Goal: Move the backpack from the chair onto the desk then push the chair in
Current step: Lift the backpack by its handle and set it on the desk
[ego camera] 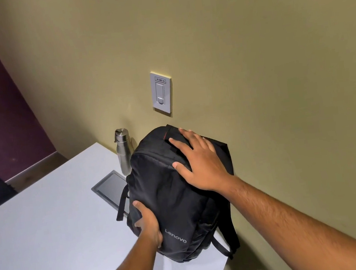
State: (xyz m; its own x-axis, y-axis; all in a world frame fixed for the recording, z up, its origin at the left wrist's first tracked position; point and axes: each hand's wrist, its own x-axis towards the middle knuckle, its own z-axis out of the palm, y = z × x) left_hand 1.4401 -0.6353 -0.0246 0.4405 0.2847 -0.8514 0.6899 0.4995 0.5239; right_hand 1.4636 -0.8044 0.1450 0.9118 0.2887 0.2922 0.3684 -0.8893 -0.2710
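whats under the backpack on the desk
The backpack lies on the white desk, covering part of a grey inset panel. A strap crosses the panel. The rest beneath it is hidden.

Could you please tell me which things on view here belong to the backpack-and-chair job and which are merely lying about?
Part of the job:
- black fabric Lenovo backpack, on the desk
- white flat-topped desk
- left hand, gripping the backpack's lower side
- right hand, flat on its top

Lying about:
- slim stainless-steel water bottle
- grey rectangular panel set in the desk
- white wall switch plate
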